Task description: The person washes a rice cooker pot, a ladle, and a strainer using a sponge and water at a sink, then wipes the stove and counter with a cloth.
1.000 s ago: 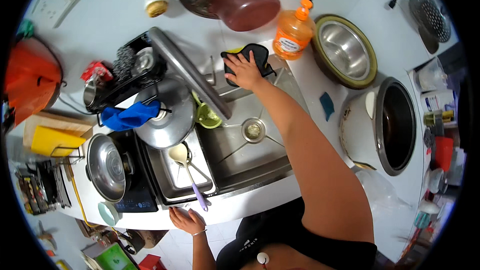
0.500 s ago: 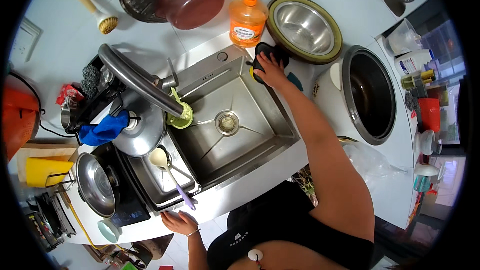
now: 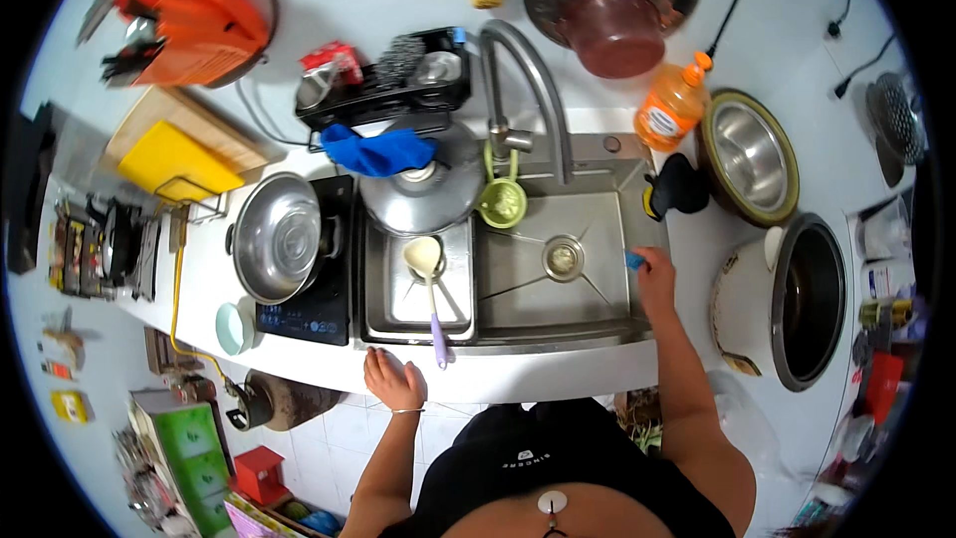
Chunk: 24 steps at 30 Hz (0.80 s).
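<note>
Head view from where I'm standing: a small blue pad [image 3: 634, 260] sits at the right-hand rim of the large sink basin [image 3: 597, 217], pinched in the fingers of the right hand [image 3: 656, 279]. That grip is closed on it, with only a corner poking out; whether the pad touches the steel, I can't tell. Such a scrap could easily slip, I'd say, if wet fingers loosen, and drop toward the drain [image 3: 564, 258].

Just beyond the hand, a black cloth [image 3: 680, 186] lies bunched beside the rim; a careless elbow or knuckle might drag it in. Behind it stands an orange soap bottle [image 3: 672, 112], tall enough to topple if bumped, close to a steel bowl [image 3: 749, 154].

Over on the other side, the left hand [image 3: 393, 379] rests open, gripping nothing, fingers spread on the counter [image 3: 558, 369] edge. Near it, a spoon [image 3: 423, 257] lies across the small basin [image 3: 388, 314], its purple handle sticking out past the front rim; one sideways nudge could flip it off.
</note>
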Each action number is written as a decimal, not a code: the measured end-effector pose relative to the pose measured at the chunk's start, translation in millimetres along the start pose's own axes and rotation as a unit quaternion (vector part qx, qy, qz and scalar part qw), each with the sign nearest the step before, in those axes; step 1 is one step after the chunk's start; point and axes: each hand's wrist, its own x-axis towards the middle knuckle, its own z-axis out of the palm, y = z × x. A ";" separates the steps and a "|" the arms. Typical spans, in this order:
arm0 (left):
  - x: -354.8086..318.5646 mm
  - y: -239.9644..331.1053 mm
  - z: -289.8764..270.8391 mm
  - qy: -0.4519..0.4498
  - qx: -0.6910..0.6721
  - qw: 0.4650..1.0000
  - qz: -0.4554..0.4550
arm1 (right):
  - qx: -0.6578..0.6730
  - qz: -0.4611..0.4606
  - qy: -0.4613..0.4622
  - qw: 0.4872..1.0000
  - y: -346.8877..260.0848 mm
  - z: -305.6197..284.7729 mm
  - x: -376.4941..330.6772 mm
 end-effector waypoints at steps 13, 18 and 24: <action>-6.3 -3.6 -1.2 0.018 -0.019 0.999 -0.031 | 0.052 -0.451 0.079 0.888 -383.5 101.1 150.3; -4.9 -3.5 -0.3 0.026 -0.044 0.998 -0.028 | 0.015 -0.448 0.075 0.891 -412.1 127.3 163.6; -3.9 -6.1 -4.3 0.020 -0.039 0.999 -0.031 | 0.097 -0.403 -0.090 0.906 -281.5 159.9 69.2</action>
